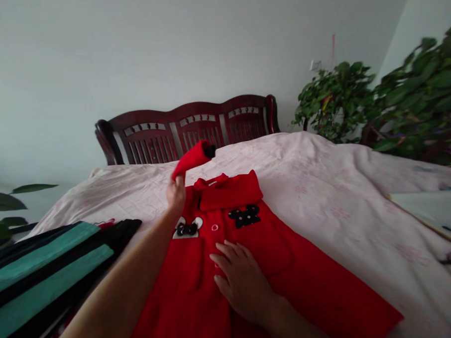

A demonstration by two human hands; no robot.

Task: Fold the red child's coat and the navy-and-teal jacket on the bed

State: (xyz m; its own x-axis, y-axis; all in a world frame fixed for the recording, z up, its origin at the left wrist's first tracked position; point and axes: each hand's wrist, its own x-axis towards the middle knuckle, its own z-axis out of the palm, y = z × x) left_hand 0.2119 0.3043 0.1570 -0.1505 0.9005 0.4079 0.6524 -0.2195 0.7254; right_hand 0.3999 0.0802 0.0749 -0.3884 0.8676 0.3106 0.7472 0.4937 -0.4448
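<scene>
A red coat [270,250] lies front up on a bed, with buttons down its middle, a black dotted bow patch on one side and a white patch with a black bow on the other. My left hand [176,191] is closed around the coat's left-hand sleeve [193,158], which it lifts above the bed; the dark cuff opening points up and right. Flat on the coat's front, below the top button, rests my right hand [239,274] with its fingers spread. One sleeve of the coat is folded across near the collar.
A pale floral sheet [314,193] covers the bed. Folded dark clothes with teal stripes [56,271] lie at left. Behind stands a dark wooden chair back [198,119]. Leafy plants [337,96] fill the right back; a white sheet-like item [429,208] lies at the right edge.
</scene>
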